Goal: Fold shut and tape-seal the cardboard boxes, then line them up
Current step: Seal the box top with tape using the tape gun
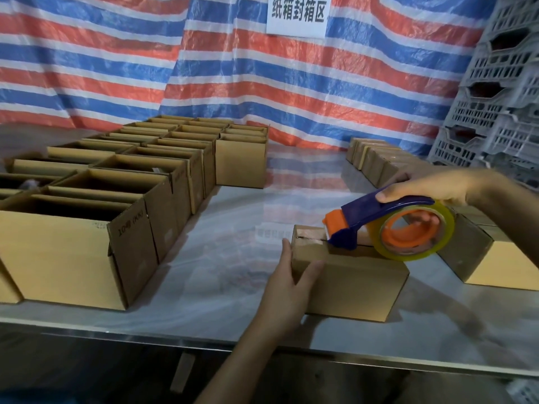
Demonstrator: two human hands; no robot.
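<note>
Sealing is in hand on one cardboard box, which lies closed on the worktop near its front edge, at about 5 o'clock of the view.

Left hand: grip spread, straight fingers against the box's 9 o'clock end and thumb on the near face. It presses the box and does not clasp it.

Right hand: grip curled round the blue handle of the tape dispenser. The orange blade end rests on the top seam close to the 9 o'clock end. Clear tape appears to cover that end of the seam. Glare hides how far it runs.

Risks, as judged:

1. Box slip. The brace acts from 9 o'clock only. A pull of the dispenser toward 3 o'clock would draw the box off the palm, and the tape would wrinkle or lift.
2. Tape off line. If the dispenser tilts or drifts toward 6 or 12 o'clock, the strip misses the seam and the flaps gape.
3. Cut hazard. The toothed blade sits near the left fingertips, so a jerk at tear-off could reach them.
4. Disturbed row. The sealed boxes stand just beside the work at 3 o'clock. A sliding box or the overhanging tape roll could knock them out of line.

The open boxes, from 9 to 11 o'clock, stand well apart and are not threatened.
</note>
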